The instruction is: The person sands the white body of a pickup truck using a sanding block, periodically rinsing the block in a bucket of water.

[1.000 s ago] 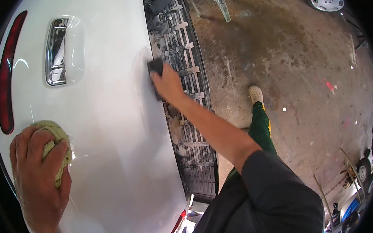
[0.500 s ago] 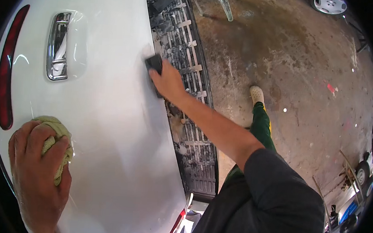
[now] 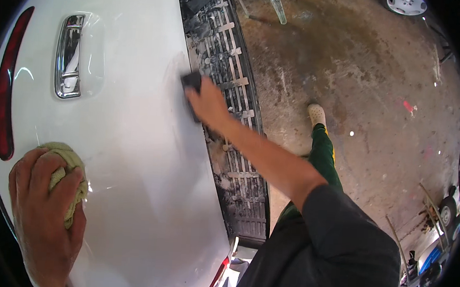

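Note:
On the lower left of a white car panel (image 3: 132,190), my left hand (image 3: 44,211) is closed around a folded yellow-green cloth (image 3: 66,157), pressing it to the surface. My right hand (image 3: 211,105) grips a dark sanding block (image 3: 192,81) at the panel's right edge, beside the black bumper. The block lies against the paint, slightly blurred by motion, and my fingers hide part of it. Around it the paint looks dull and smudged with grey. A chrome handle (image 3: 69,57) and a long red light strip (image 3: 7,82) are on the panel to the left.
A dusty black bumper (image 3: 246,218) with a ribbed top borders the panel. Past it, my foot in a beige clog (image 3: 316,114) stands on the stained concrete floor (image 3: 375,89). A clear plastic chair leg (image 3: 278,7) is at the top; a car wheel (image 3: 407,4) is far right.
The sanding block and my right hand have shifted slightly down and right along the panel edge. My left hand stays on the cloth. The view has moved a little.

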Demonstrator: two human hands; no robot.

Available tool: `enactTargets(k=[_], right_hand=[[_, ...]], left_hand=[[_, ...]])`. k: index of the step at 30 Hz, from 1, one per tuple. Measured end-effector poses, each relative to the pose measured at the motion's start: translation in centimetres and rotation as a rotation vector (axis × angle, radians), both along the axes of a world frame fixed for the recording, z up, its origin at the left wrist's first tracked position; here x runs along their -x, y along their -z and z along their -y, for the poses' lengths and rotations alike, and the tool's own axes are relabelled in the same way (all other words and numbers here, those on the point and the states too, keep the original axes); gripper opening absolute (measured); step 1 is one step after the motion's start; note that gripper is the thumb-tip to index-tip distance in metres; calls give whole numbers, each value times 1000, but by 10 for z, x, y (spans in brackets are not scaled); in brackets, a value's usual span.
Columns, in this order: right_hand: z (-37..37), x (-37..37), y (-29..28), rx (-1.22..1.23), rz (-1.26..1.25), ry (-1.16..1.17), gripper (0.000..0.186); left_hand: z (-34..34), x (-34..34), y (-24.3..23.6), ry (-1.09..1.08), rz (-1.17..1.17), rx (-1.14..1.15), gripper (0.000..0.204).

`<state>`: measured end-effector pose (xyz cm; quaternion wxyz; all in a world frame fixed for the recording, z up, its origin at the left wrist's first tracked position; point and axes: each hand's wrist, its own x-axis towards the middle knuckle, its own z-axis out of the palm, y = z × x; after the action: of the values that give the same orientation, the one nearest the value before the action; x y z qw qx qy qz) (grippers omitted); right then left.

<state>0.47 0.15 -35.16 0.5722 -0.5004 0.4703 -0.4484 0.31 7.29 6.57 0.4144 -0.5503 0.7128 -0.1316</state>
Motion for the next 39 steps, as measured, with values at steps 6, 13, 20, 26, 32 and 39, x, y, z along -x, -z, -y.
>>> enactTargets(k=[6, 13, 20, 26, 32, 39], right_hand=[[-38, 1, -14, -107, 37, -152, 37], [-101, 13, -17, -81, 123, -110, 34], [7, -3, -23, -153, 91, -169, 36], [-149, 15, -35, -78, 90, -209, 35], [45, -8, -28, -127, 24, -55, 38], [-91, 3, -54, -113, 93, -193, 37]], left_hand=[[-3, -5, -2, -26, -6, 14, 44], [-1, -1, -6, -39, -8, -26, 45], [-1, -1, 1, 40, -58, 39, 46], [-5, -1, -4, -14, -30, 18, 44], [6, 5, 2, 58, -70, 8, 42], [-3, -2, -3, -63, -75, -11, 41]])
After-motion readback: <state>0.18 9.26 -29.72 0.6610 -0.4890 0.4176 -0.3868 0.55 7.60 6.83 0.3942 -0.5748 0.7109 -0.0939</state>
